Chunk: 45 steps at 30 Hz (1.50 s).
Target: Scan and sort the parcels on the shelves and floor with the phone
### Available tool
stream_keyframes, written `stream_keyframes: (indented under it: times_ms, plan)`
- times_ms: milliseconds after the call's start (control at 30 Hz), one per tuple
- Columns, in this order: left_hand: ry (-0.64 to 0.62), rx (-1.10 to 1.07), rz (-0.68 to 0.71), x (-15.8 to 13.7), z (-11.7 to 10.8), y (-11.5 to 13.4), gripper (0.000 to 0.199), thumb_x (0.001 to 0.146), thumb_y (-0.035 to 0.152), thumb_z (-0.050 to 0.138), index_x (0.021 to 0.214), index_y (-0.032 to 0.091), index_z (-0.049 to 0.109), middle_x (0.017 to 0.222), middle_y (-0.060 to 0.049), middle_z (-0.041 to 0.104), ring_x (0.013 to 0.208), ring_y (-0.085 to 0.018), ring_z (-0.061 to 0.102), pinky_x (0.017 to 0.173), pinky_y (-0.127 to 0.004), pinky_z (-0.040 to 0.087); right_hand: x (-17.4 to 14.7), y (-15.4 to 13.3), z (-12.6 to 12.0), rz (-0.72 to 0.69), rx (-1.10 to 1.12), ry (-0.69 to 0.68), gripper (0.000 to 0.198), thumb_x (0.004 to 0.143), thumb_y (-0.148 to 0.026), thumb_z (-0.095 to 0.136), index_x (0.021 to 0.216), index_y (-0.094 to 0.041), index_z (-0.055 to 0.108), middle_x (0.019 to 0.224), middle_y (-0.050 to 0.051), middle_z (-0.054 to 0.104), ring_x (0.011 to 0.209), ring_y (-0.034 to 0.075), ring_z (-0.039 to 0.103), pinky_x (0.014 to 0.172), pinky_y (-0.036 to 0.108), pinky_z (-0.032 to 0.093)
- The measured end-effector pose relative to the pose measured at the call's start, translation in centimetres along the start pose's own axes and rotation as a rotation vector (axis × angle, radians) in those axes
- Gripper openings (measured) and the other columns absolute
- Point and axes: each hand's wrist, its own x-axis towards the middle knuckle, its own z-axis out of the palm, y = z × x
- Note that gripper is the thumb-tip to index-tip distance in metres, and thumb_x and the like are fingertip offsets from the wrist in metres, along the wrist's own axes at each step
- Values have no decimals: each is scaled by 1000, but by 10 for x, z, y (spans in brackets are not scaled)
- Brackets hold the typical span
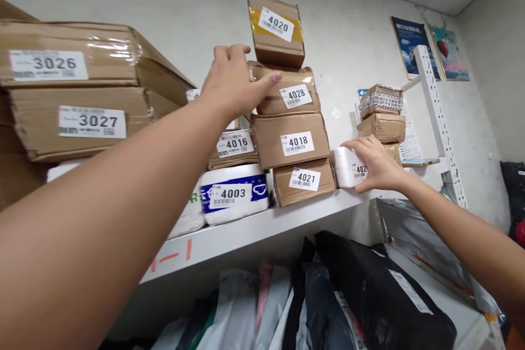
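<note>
My left hand (238, 85) is raised at the left side of a stack of brown cardboard boxes, its fingers apart. Its thumb reaches across the front of the box labelled 4028 (299, 99); whether it presses on it I cannot tell. On top of that one leans a box labelled 4020 (275, 50), with yellow tape. Under it are box 4018 (266, 145) and box 4021 (287, 191). At the right of the stack, my right hand (377, 167) grips a small white package (343, 167) on the shelf, its label partly covered by the fingers.
The white metal shelf (250, 240) also carries boxes 3026 (109, 54) and 3027 (36, 120), box 4016 (221, 162) and a white-and-blue pack (213, 216) labelled 4003. Smaller boxes (381, 126) stand farther right. Below lie a black bag (369, 284) and several plastic mailers (235, 301).
</note>
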Motion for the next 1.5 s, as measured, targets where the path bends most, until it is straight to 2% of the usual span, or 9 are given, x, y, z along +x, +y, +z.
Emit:
stream_keyframes:
  times_ms: [333, 400, 500, 567, 833, 1067, 1267, 1400, 1500]
  plan:
    - [219, -64, -43, 7, 17, 38, 79, 87, 46, 59, 154, 35, 18, 162, -2, 13, 150, -25, 11, 126, -36, 9, -6, 5, 18, -61, 49, 65, 89, 65, -39, 76, 145, -23, 39, 138, 17, 53, 131, 38, 45, 119, 65, 16]
    - [314, -48, 7, 8, 25, 44, 76, 87, 41, 59, 151, 34, 18, 162, -1, 11, 150, -21, 7, 126, -33, 3, -13, 17, 17, 77, 81, 262, 83, 77, -49, 66, 148, -24, 32, 145, 17, 46, 139, 36, 38, 118, 63, 23]
    - [421, -49, 147, 8, 39, 50, 73, 84, 34, 62, 145, 32, 21, 159, -2, 15, 149, -19, 8, 126, -33, 4, -20, 40, 19, 609, 86, 602, 96, 75, -53, 64, 150, -13, 21, 150, 25, 35, 144, 42, 27, 115, 65, 25]
    - [451, -70, 270, 2, 49, 55, 70, 80, 29, 65, 140, 28, 28, 155, -5, 20, 148, -23, 13, 126, -36, 11, -20, 51, 22, 842, 105, 613, 116, 66, -54, 73, 151, -3, 13, 148, 33, 33, 141, 48, 29, 113, 65, 27]
    - [244, -89, 719, -44, 93, 79, 42, 81, 28, 63, 121, 31, 51, 140, -9, 42, 136, -31, 38, 117, -50, 32, -4, 56, 33, 941, 90, 480, 125, 65, -55, 80, 157, -16, 5, 126, 27, 52, 110, 47, 60, 90, 58, 46]
    - [127, -64, 642, -47, 112, 79, 42, 82, 28, 63, 123, 31, 53, 143, -10, 45, 139, -33, 39, 117, -53, 32, -8, 64, 39, 817, 165, 553, 122, 65, -46, 82, 157, -18, 8, 130, 25, 48, 117, 46, 56, 95, 58, 46]
    - [-146, -73, 496, -27, 134, 120, 57, 83, 33, 66, 137, 31, 49, 156, -9, 34, 143, -33, 33, 121, -50, 29, -9, 67, 45, 718, 206, 658, 116, 63, -44, 82, 155, -22, 15, 127, 20, 46, 119, 43, 53, 95, 58, 48]
    - [-291, -164, 179, -15, 153, 156, 96, 71, 46, 79, 153, 36, 29, 163, -12, 14, 144, -44, 32, 116, -56, 34, -8, 68, 51, 713, 236, 717, 110, 63, -40, 79, 153, -25, 18, 124, 16, 45, 118, 42, 53, 92, 57, 50]
    - [-377, -299, -58, -11, 160, 171, 109, 69, 41, 82, 156, 36, 17, 156, -16, 21, 127, -40, 53, 102, -49, 50, -5, 70, 53, 727, 248, 749, 108, 62, -36, 78, 153, -25, 20, 121, 16, 44, 119, 41, 52, 91, 57, 51]
